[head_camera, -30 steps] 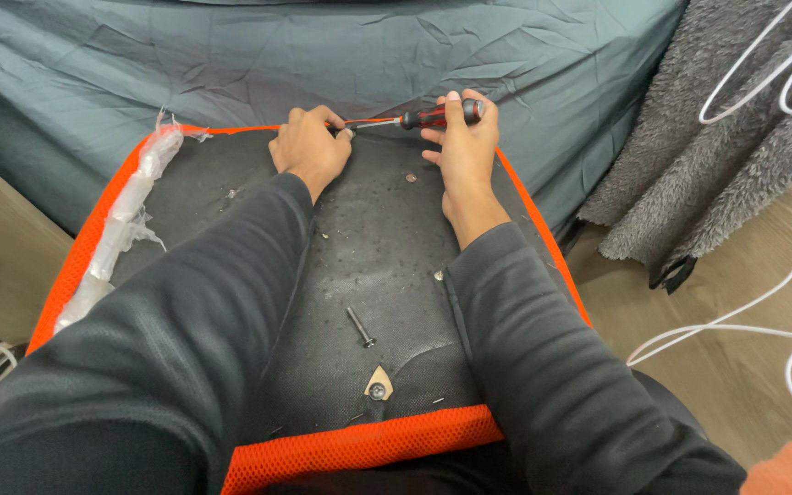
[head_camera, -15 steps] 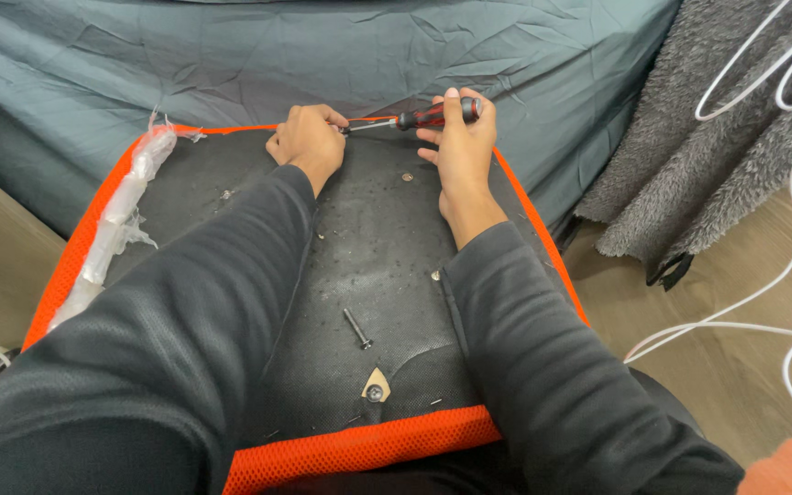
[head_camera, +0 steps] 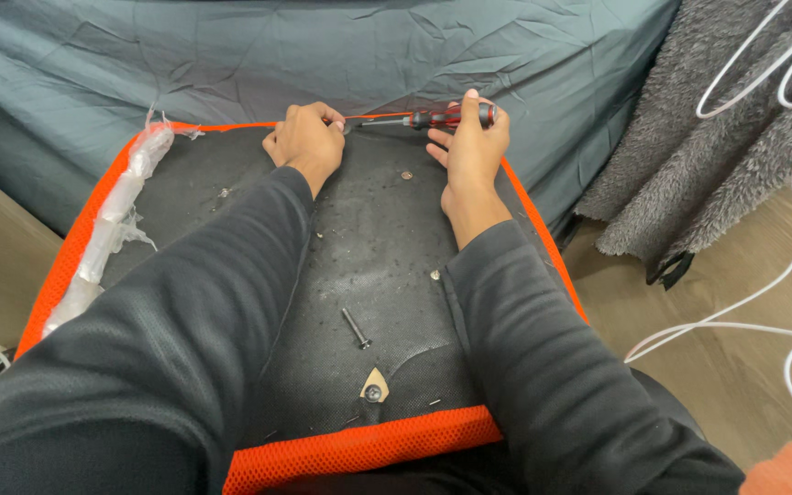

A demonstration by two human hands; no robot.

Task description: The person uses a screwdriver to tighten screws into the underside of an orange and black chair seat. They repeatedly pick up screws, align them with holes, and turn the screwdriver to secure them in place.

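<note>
An upturned chair seat (head_camera: 387,238) with a black underside and an orange mesh rim lies across my lap. My right hand (head_camera: 469,151) grips the red-and-black handle of a screwdriver (head_camera: 446,116), held level along the seat's far edge. Its shaft points left to my left hand (head_camera: 306,142), whose closed fingers pinch the tip region against the seat. A loose black bolt (head_camera: 356,327) lies on the underside near me. Another screw (head_camera: 374,392) sits in a tan tab close to the near rim. Both arms wear dark long sleeves.
A teal sheet covers a bed (head_camera: 323,55) just beyond the seat. Clear plastic wrap (head_camera: 112,220) runs along the seat's left rim. A grey fuzzy blanket (head_camera: 717,156) and white cables (head_camera: 781,284) lie on the wooden floor at right.
Both hands stay at the seat's far edge with the screwdriver between them. The view has shifted only slightly.
</note>
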